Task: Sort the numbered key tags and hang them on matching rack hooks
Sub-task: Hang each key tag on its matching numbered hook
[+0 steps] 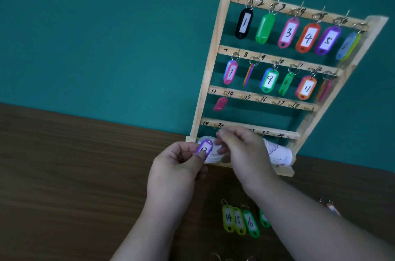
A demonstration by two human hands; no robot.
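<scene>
The wooden rack (215, 51) stood at the far edge of the table (64, 175), backed by the teal wall (106, 36). Its two upper rails were full of coloured tags, those facing me reading 1, 3, 4, 5, 7, 9 and 11. A pink tag (220, 104) hung from the first hook of the third rail, its number not readable. In front of the rack's lowest rail the person's left hand (181, 162) pinched the purple tag (204, 149) marked 13, thumb on its lower end and fingers curled behind it. The right hand (241, 149) sat just beside it at the tag's upper end, fingers bent together. Whether they gripped the tag's ring I could not tell, for that spot was blurred. Behind the hands a white roll (277, 152) lay on the rack's base. Toward the near edge of the table lay the yellow tag 14 (228, 219), the yellow tag 15 (239, 221) and the green tag 16 (250, 223), touching in a row. Another green tag (264, 219) was half hidden by the right forearm.
</scene>
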